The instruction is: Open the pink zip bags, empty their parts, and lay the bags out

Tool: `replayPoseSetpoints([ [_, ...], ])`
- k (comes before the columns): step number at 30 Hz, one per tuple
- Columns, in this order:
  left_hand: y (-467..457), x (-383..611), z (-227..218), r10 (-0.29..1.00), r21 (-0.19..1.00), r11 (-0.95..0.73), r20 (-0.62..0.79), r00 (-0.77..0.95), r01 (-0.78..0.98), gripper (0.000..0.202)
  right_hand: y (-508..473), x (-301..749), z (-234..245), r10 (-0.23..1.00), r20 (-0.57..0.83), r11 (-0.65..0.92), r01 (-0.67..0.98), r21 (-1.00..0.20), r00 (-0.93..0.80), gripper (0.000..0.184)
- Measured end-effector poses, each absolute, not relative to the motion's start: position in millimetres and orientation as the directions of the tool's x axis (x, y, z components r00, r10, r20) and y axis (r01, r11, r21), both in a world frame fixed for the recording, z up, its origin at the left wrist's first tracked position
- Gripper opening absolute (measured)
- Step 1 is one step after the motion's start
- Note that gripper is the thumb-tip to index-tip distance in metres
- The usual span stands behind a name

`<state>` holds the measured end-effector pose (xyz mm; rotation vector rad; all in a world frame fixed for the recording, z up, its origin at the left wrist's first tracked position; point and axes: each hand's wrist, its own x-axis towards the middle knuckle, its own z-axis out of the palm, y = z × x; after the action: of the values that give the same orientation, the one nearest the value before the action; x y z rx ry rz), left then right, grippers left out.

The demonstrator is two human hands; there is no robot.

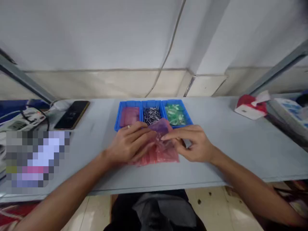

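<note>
My left hand [131, 143] is closed on a translucent pink plastic bag [166, 125], its fingers bent over the bag's left side. From the right, my right hand [196, 143] pinches the same bag near its middle, thumb and forefinger close together; whether a small part sits between them cannot be made out. Under both hands, more pink bags [166, 156] lie on the table. Just behind stands a blue three-part bin [116, 123]: pink sheets or bags [130, 116] at left, many small dark metal pieces [151, 115] in the centre, green and clear packets [175, 114] at right.
A black phone [72, 114] lies on the grey table [216, 128] at the left, near a power strip with cables [31, 118] and a blurred-out patch. A red and white tissue box [251, 107] stands at the right. The wall rises behind the table.
</note>
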<state>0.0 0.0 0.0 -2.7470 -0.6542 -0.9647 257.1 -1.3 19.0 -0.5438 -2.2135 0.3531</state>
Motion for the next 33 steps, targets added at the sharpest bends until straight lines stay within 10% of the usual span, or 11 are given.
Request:
replayPoseSetpoints([
  [7, 2.9, 4.7, 1.7, 0.369, 0.083, -0.903, 0.655, 0.660, 0.423, 0.052, -10.2, 254.5, 23.4, 0.288, 0.871, 0.937, 0.306, -0.170, -0.399, 0.028],
  [12, 3.9, 6.4, 6.6, 0.433, 0.182, -0.878, 0.694, 0.575, 0.442, 0.057, -11.7, 259.4, 30.9, 0.360, 0.892, 0.927, 0.209, -0.311, -0.273, 0.024],
  [18, 1.3, 6.7, 13.8, 0.638, 0.574, -0.764, 0.607, 0.474, 0.295, 0.084, -7.6, 263.9, 35.0, 0.556, 0.756, 0.779, -0.100, -0.619, -0.345, 0.023],
  [24, -2.8, -1.5, 13.7, 0.743, 0.919, -0.395, 0.318, 0.589, 0.003, 0.015, -4.6, 265.4, 28.2, 0.610, 0.709, 0.725, -0.113, -0.680, -0.353, 0.025],
  [28, -3.4, -8.4, 16.3, 0.759, 0.988, -0.100, 0.154, 0.633, -0.121, 0.034, -2.6, 262.2, 23.2, 0.670, 0.703, 0.707, -0.083, -0.703, -0.239, 0.031],
  [33, 5.6, -5.2, 9.7, 0.886, 0.953, -0.135, 0.239, 0.398, -0.272, 0.041, -1.6, 254.9, 19.9, 0.732, 0.681, 0.679, -0.045, -0.732, -0.035, 0.032],
])
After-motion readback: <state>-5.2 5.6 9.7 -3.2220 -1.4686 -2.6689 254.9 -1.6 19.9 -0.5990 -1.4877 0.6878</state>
